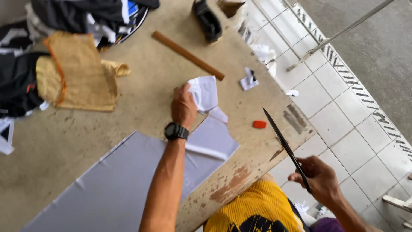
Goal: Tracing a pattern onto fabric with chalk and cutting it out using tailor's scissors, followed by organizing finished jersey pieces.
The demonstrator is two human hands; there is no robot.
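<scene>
My left hand (183, 106), a black watch on its wrist, grips a crumpled piece of white cloth (205, 93) on the worn table (141, 94). That piece sits at the far end of a long grey-white fabric sheet (128, 176) spread across the table. My right hand (319, 178) is off the table's edge, over the tiled floor, and holds black scissors (285, 146) whose closed blades point up toward the table. A small red chalk piece (259, 124) lies near the table edge between the hands.
A wooden ruler stick (188, 55) lies beyond my left hand. A tan cloth piece (77, 73) and a pile of dark garments (90, 17) sit at the far left. A black object (207, 20) and white scraps (249, 80) rest near the far edge.
</scene>
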